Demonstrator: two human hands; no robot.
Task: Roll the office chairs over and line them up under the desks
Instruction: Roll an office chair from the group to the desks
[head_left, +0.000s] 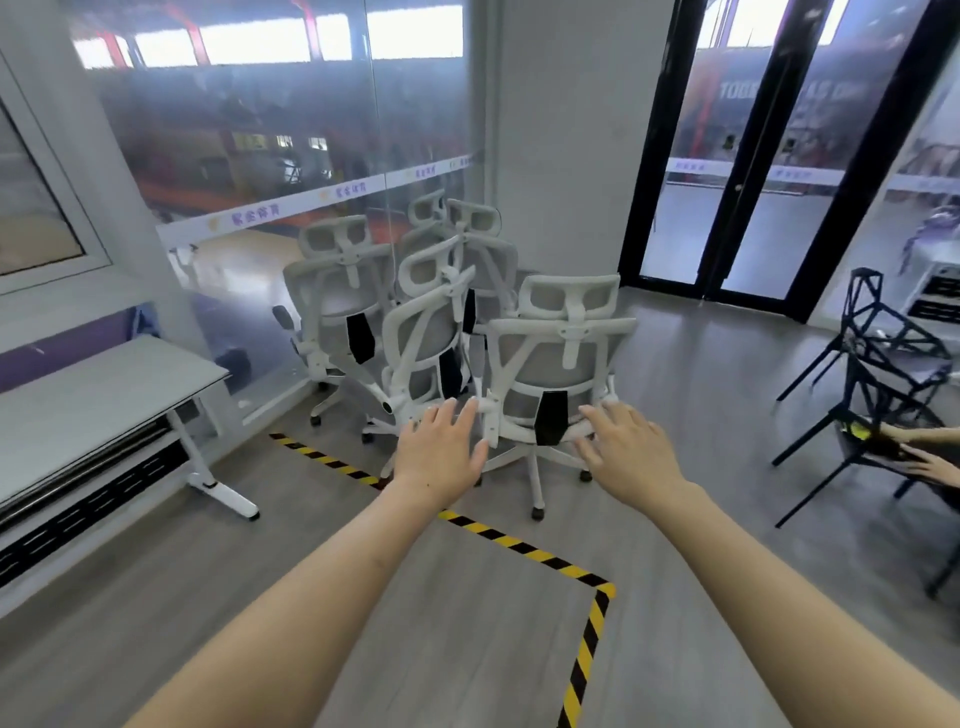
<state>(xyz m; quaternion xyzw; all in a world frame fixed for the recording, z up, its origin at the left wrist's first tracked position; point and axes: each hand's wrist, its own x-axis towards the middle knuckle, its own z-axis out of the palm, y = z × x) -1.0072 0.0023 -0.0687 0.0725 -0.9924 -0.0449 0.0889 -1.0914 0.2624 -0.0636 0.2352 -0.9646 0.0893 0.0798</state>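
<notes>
The desk (104, 384) runs along the left wall. The office chairs (337, 296) are bunched in the corner against the glass wall (249, 156), beyond the desk's end and to its right, so any chair taken from the bunch will probably have to be drawn back and swung left.

The nearest chair (550, 358) stands at the front of the bunch, upright, with its back turned squarely to the person and its width lying across the reach. It sits straight ahead, between the two hands.

The left hand (441, 457) is stretched toward the left edge of the backrest and the right hand (631, 452) toward the right edge, both about equally near. Both are spread, fingers (602, 418) straight, holding nothing. I cannot tell whether the tips touch the frame.
</notes>
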